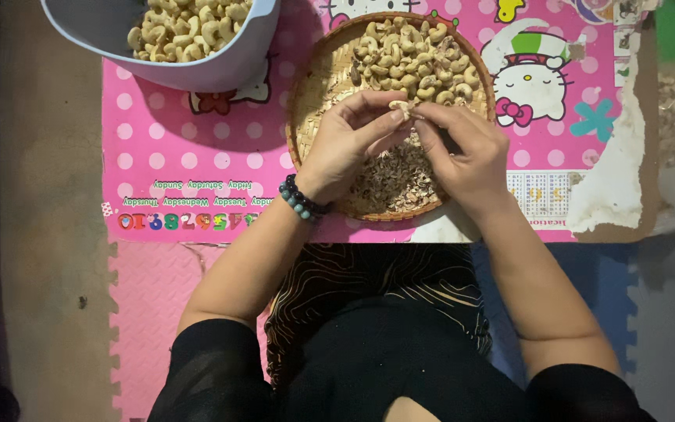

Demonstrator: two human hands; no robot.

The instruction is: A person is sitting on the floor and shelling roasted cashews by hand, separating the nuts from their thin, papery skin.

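My left hand (pixel 347 141) and my right hand (pixel 462 148) meet over a round woven basket tray (pixel 306 101). Together their fingertips pinch one pale cashew nut (pixel 400 106). A pile of unpeeled cashews (pixel 412 62) fills the far half of the tray. Brown peeled skins (pixel 396 176) lie heaped in the near half, partly hidden under my hands. A beaded bracelet (pixel 300 199) circles my left wrist.
A light blue bowl (pixel 220 66) holding several cashews stands at the upper left. Everything rests on a small pink cartoon-printed table (pixel 189 164) with a torn right corner. Pink and blue foam floor mats (pixel 150 289) lie below.
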